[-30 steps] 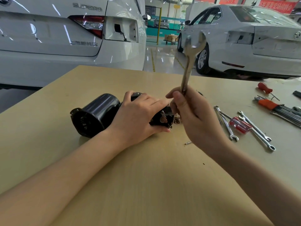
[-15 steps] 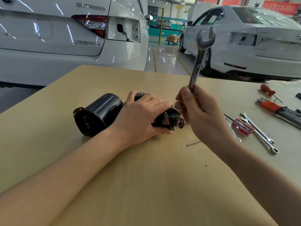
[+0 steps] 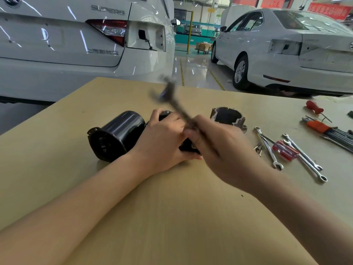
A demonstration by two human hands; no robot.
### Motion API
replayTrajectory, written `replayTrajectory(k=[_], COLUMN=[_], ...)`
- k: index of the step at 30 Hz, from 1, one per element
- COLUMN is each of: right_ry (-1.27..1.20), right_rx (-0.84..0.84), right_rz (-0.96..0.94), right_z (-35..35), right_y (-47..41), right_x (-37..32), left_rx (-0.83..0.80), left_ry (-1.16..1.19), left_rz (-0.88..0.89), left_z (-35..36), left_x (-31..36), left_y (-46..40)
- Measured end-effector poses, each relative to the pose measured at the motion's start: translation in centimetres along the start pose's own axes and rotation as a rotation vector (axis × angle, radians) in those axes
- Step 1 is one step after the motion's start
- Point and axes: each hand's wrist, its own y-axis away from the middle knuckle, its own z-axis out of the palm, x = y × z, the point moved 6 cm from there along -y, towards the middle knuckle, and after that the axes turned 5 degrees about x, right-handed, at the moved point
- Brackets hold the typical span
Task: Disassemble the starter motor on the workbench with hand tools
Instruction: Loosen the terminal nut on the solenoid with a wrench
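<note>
Since the earlier frame, the spanner [image 3: 172, 104] has swung from leaning up and to the right over to a slant up and to the left, and it now shows only as a grey blur above our hands; a brown metal housing [image 3: 228, 117] that our right hand covered before has come into view behind it. We see the starter motor [image 3: 118, 135] lying on its side on the workbench [image 3: 172, 217], left of the middle and nearer the far edge than the near one, its round black body open toward the left. Our left hand [image 3: 164, 144] lies over the motor's right-hand part, fingers curled round it and thumb tucked underneath. Our right hand [image 3: 219, 150] sits just to the right, touching the left, with its fingers closed round the lower end of the spanner; the tool's working end is hidden by the hands, so we cannot tell what it bears on. Toward the right edge of the bench lie two combination wrenches [image 3: 303, 157] and a third one [image 3: 267, 147], crossing a red-handled screwdriver [image 3: 284, 150]. Farther right, a set of hex keys [image 3: 328, 131] in an orange holder sits by the edge, and a second red screwdriver [image 3: 315, 109] lies near the far right corner. Beyond the far edge stand two white cars [image 3: 76, 44].
</note>
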Motion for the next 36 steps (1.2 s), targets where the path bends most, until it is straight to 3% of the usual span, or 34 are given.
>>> replayTrajectory(k=[8, 15, 18, 26, 36], right_ry=[0.388, 0.289, 0.233, 0.491, 0.502], right_rx=[-0.131, -0.051, -0.101, -0.205, -0.222], right_rz=[-0.385, -0.396, -0.384, -0.518, -0.527], right_z=[2.1, 1.5, 1.3, 2.3, 1.8], right_y=[1.4, 1.8, 1.7, 2.1, 2.4], right_x=[-2.3, -1.7, -1.7, -1.9, -2.6], left_rx=[-0.162, -0.192, -0.192, -0.065, 0.000], left_ry=[-0.003, 0.036, 0.057, 0.002, 0.020], left_rz=[-0.044, -0.056, -0.051, 0.003, -0.017], left_z=[0.5, 0.3, 0.3, -0.2, -0.5], left_x=[-0.6, -0.3, -0.1, 0.3, 0.5], left_y=[0.0, 0.0, -0.1, -0.1, -0.3])
